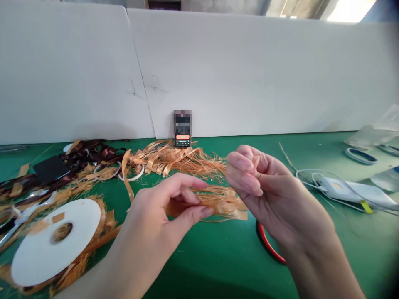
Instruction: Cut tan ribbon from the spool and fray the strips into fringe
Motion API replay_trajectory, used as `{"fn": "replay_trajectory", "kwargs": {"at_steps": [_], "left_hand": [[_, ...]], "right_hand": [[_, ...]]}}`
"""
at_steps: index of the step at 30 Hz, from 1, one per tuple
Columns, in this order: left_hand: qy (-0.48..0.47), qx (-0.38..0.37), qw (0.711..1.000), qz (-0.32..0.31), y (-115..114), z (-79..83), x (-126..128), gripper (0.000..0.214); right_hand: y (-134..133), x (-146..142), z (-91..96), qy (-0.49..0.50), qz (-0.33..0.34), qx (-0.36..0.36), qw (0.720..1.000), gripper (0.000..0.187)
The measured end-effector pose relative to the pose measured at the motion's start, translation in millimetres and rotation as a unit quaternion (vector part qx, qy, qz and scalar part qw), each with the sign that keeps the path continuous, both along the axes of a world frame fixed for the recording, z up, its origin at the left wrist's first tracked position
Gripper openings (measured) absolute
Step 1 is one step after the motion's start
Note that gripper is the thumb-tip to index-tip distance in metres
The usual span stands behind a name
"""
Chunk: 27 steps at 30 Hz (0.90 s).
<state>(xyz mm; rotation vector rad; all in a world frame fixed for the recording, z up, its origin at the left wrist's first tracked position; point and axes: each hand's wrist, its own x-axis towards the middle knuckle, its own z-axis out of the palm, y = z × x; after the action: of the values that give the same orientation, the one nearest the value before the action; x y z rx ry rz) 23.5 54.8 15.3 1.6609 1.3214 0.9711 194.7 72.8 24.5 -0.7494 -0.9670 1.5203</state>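
Two hands are ours in this view, held above a green table mat. Our left hand grips a frayed orange ribbon, its fingers and thumb pinched on the strip, whose loose strands fan out toward our right hand. The right fingertips are pressed closed against the thumb; we cannot tell whether they hold a fine thread. A red ring lies below that hand. To our left sits a white ribbon spool, with a heap of orange fibres and dark brown ribbon behind it. A phone stands against a white board.
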Motion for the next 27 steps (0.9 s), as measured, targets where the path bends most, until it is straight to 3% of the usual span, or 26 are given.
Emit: {"fn": "replay_trajectory", "kwargs": {"at_steps": [8,21,24,27], "left_hand": [[0.05,0.023,0.998,-0.004,-7,-6.5,-12,0.013],[0.028,0.008,1.0,0.01,-21,-4.7,-17,0.01],[0.028,0.009,0.999,0.019,-24,-5.4,-22,0.008],[0.044,0.017,0.998,0.042,-24,-8.1,-30,0.008]], "right_hand": [[3,-2,-6.8,-0.089,-0.063,0.107,0.988,0.026],[-7,16,0.9,-0.221,-0.131,0.162,0.953,0.025],[-9,23,5.2,-0.268,-0.16,0.181,0.933,0.023],[-6,40,7.3,-0.306,-0.234,0.221,0.896,0.024]]}}
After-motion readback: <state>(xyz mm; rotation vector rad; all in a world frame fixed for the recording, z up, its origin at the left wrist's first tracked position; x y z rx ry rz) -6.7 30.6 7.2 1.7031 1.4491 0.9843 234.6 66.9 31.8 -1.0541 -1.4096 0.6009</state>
